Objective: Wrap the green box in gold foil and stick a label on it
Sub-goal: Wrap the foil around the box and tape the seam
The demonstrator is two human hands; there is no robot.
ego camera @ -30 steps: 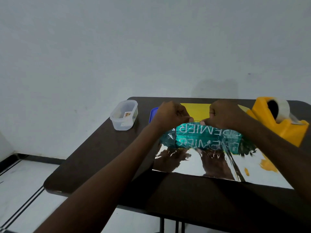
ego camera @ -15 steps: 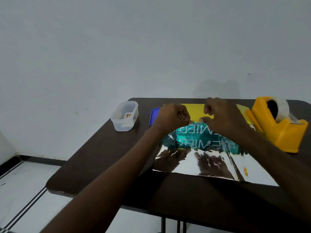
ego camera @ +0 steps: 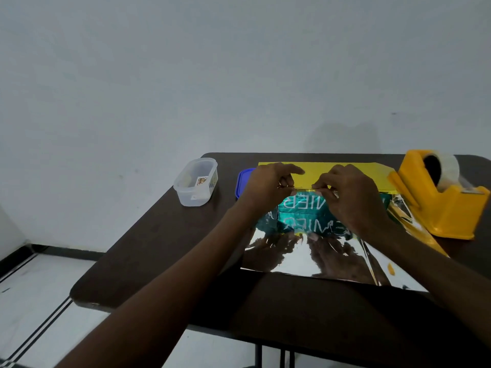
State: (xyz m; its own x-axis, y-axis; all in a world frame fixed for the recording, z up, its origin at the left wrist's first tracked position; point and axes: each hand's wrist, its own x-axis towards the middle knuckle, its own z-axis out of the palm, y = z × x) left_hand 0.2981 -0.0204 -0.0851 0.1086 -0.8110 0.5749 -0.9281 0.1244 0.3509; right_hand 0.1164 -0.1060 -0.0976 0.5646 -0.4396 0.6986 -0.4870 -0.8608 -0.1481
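Left hand (ego camera: 268,185): over the far edge of the box, fingers curled, its grip pinching the folded foil edge at the box's top.
Right hand (ego camera: 350,192): just beside the left, fingers curled, its grip pinching the same foil edge; the two hands nearly touch at the fingertips.
Box (ego camera: 300,211): green, with white lettering seen upside down, lying on the foil near the middle of the desk, partly hidden by both hands.
Foil (ego camera: 305,256): spread flat under the box; the near part shows a mirror side that reflects the hands and box, the far flap (ego camera: 345,171) shows its gold side and rises behind the box.
Desk (ego camera: 164,251): dark brown, set against a pale wall.
Tub (ego camera: 196,181): clear plastic, open, left of the foil and apart from it, with stickers inside.
Lid (ego camera: 243,181): blue, lying between the tub and the foil, touching the foil's left edge, partly behind the left hand.
Dispenser (ego camera: 438,200): yellow, with a roll of clear tape, at the right end of the desk, touching the foil's right side.
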